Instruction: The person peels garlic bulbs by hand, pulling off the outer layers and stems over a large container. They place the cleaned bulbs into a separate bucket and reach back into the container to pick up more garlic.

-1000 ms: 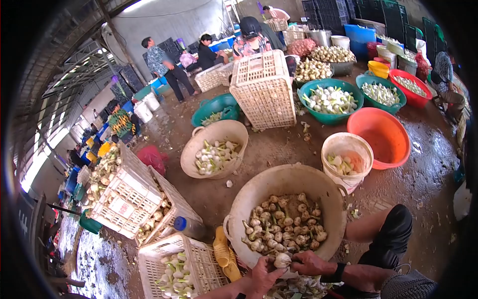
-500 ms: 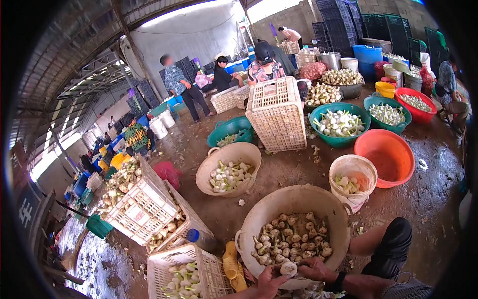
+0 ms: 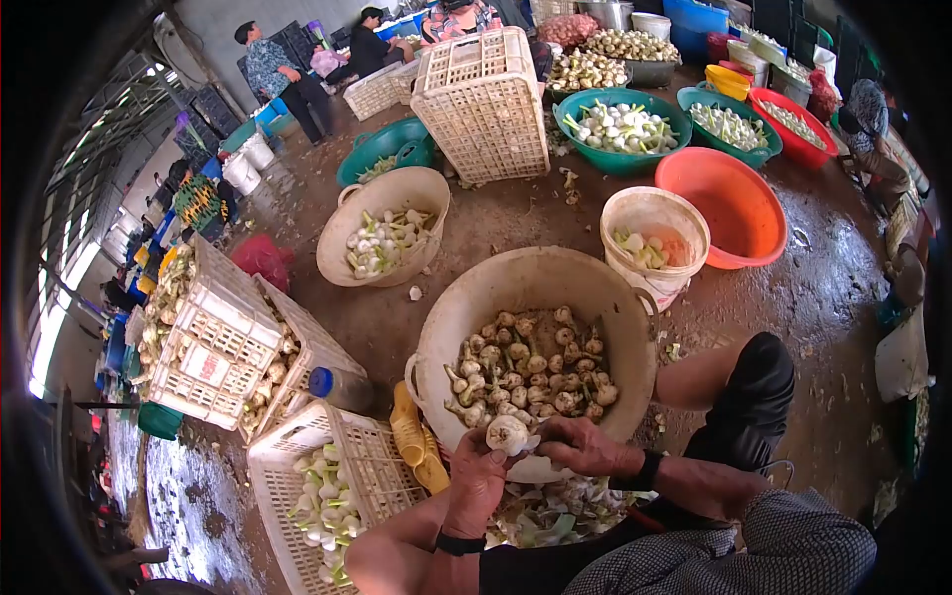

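Observation:
My left hand (image 3: 478, 481) grips a whitish garlic bulb (image 3: 507, 434) above the near rim of a wide beige tub (image 3: 623, 327). Closed fingers of my right hand (image 3: 587, 446) meet the bulb's right side, where a pale flap of skin shows; my fingertips are partly hidden. Inside the tub lie many brownish, dirt-marked garlic bulbs (image 3: 535, 372) with short stems. Loose garlic peelings (image 3: 560, 516) are heaped below the tub, close to my legs.
On my left stand a crate (image 3: 273, 476) of white garlic, yellow clogs (image 3: 409, 426), a blue-capped jar (image 3: 342, 387) and stacked crates (image 3: 213, 347). Ahead are a beige basin (image 3: 327, 233), a white bucket (image 3: 613, 243) and an orange basin (image 3: 769, 223). Other people work farther back.
The view has tilted down and shifted right, so tub and hands appear higher and more left. The bulb is still in my hands, its pale face now turned more toward me.

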A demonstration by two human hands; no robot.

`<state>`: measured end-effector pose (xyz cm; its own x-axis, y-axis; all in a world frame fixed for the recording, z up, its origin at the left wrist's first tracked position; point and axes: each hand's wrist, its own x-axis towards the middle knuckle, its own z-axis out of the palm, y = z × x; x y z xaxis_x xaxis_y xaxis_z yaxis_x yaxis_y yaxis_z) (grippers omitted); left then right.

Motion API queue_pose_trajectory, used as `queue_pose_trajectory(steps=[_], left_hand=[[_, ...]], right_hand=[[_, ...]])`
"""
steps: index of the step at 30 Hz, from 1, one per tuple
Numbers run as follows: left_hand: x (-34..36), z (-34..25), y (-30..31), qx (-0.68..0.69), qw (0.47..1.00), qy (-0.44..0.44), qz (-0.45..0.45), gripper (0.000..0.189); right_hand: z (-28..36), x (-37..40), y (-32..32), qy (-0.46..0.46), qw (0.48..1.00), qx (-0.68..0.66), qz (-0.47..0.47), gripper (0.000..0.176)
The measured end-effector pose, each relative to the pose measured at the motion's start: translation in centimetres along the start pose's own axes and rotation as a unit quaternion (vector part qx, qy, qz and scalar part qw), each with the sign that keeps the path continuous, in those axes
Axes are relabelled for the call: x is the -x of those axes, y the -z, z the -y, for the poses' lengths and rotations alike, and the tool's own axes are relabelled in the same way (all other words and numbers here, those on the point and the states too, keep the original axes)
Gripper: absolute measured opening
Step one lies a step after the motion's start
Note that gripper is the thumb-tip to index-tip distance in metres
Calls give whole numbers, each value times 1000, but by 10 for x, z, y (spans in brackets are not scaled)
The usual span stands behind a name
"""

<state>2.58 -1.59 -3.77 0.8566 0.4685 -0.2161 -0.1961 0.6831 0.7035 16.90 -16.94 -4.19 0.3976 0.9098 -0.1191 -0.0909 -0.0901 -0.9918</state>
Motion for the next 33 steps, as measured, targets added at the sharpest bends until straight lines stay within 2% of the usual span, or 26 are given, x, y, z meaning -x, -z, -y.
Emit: queue_pose_trajectory(steps=[1, 3, 4, 5, 7, 11, 13, 15, 17, 18, 19, 21, 22, 24, 27, 29, 30, 31, 32, 33], left_hand=[[-2, 1, 1, 1, 1000, 2, 0, 50], [-3, 3, 3, -12, 1000, -7, -1, 50], [-3, 4, 4, -12, 1000, -4, -2, 50], [-3, 4, 5, -15, 1000, 2, 0, 50], [-3, 5, 6, -20, 1000, 10, 3, 49], [-3, 5, 1, -28, 999, 20, 8, 47], [-2, 4, 0, -32, 999, 25, 22, 47], [-1, 4, -1, -33, 998, 23, 54, 46], [1, 2, -6, -25, 997, 24, 63, 47], [2, 1, -7, -16, 997, 22, 71, 47], [2, 1, -7, -16, 997, 23, 70, 47], [1, 0, -7, -34, 997, 40, 64, 48], [1, 0, -7, -35, 997, 41, 63, 48], [1, 1, -7, -96, 993, 36, 53, 49], [0, 8, 3, -158, 987, 11, 19, 49], [-2, 10, 6, -194, 981, 21, 8, 47], [-3, 11, 8, -184, 982, 16, 23, 45], [-7, 10, 11, -186, 980, 74, -4, 42], [-2, 11, 9, -193, 981, 13, 31, 50], [-3, 12, 11, -215, 976, 17, 19, 44]], right_hand=[[1, -1, -1, -2, 1000, 0, -2, 31], [2, -2, -2, 90, 990, 111, -12, 34], [3, -4, -3, 109, 988, 110, -23, 31], [5, -4, -5, 106, 988, 108, -24, 31], [9, -5, -5, 24, 997, 75, -25, 29], [-6, -8, -2, 51, 995, 57, -66, 26], [-12, -13, 4, 91, 975, 142, -147, 23], [-11, -16, 13, 77, 974, 139, -162, 19], [-9, -17, 22, 13, 987, 67, -145, 18], [3, -14, 18, 32, 989, -29, -138, 20], [7, -11, 19, 31, 989, -29, -139, 20], [13, -8, 20, 22, 998, -12, -58, 22], [14, -6, 20, 21, 998, -13, -58, 22], [16, -4, 18, 2, 1000, 13, -4, 23], [5, -5, 17, -10, 999, 33, -4, 29], [-6, -8, 22, 47, 990, 131, 15, 33], [-6, -7, 22, 45, 989, 137, 29, 34], [-7, -6, 22, 42, 988, 140, 44, 34], [-8, -6, 21, 59, 989, 134, 34, 34], [-12, -6, 19, 76, 989, 123, 29, 35]])
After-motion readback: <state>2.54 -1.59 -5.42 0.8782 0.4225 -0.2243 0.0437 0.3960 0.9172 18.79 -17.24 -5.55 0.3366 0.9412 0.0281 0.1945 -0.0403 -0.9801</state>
